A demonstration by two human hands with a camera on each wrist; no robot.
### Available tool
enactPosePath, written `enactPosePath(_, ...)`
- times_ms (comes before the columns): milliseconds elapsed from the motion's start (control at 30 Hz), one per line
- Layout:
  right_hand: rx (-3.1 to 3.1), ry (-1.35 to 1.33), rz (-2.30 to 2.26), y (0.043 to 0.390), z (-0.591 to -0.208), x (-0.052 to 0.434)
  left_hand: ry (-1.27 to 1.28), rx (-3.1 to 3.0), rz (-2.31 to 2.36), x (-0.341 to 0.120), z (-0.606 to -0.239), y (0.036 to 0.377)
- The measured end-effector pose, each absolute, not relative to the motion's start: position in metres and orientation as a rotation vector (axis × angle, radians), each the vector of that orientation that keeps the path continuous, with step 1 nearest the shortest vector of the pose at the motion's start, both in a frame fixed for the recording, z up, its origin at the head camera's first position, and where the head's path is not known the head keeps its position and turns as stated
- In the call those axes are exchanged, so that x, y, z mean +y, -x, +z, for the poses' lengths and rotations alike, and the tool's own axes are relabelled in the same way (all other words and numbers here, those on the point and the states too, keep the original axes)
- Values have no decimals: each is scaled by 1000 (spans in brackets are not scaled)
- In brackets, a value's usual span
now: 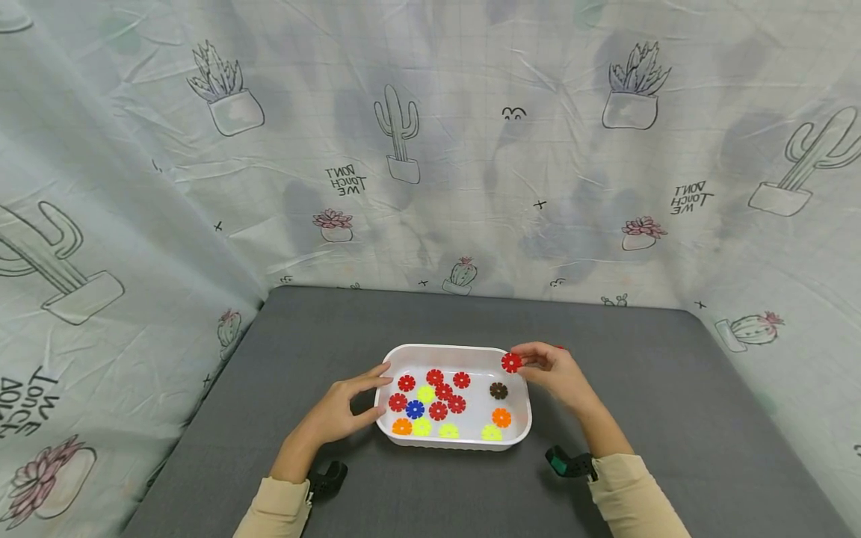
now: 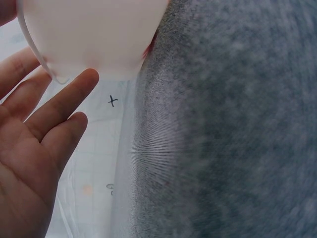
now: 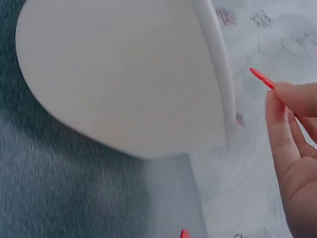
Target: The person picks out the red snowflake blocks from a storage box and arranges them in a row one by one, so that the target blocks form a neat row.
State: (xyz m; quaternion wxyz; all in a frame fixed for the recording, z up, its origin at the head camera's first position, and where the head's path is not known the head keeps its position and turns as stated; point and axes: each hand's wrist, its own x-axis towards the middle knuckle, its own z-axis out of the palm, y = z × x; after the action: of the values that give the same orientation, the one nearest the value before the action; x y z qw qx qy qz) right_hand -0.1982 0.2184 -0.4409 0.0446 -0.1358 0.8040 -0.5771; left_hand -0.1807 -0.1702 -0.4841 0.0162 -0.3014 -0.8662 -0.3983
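A white plastic tray (image 1: 447, 442) holds several notched plastic discs: red ones (image 1: 438, 410), yellow-green ones (image 1: 449, 430), orange ones (image 1: 501, 418), a blue one (image 1: 414, 409) and a dark brown one (image 1: 498, 390). At the tray's left end my left hand (image 1: 346, 407) rests with fingers and thumb spread along the rim; in the left wrist view its fingers (image 2: 69, 101) lie against the outer wall. Between thumb and fingertips, my right hand (image 1: 550, 373) pinches a red disc (image 1: 511, 362) above the tray's back right corner. The right wrist view shows this disc (image 3: 261, 78) edge-on.
Tray and hands are over a grey table (image 1: 323, 314). A bit of red (image 1: 560, 347) shows behind my right hand, with a small red tip (image 3: 184, 233) low in the right wrist view. Cloth printed with cacti (image 1: 464, 149) hangs around the back and sides.
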Motion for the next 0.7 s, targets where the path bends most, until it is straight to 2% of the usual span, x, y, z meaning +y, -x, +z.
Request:
enactPosePath(300, 2385, 295, -2152, 204, -456, 249, 925, -2699, -1238, -170, -483, 180)
enactPosePath(700, 2015, 6, -2603, 215, -483, 289, 960, -2678, -1246, -171, -484, 180)
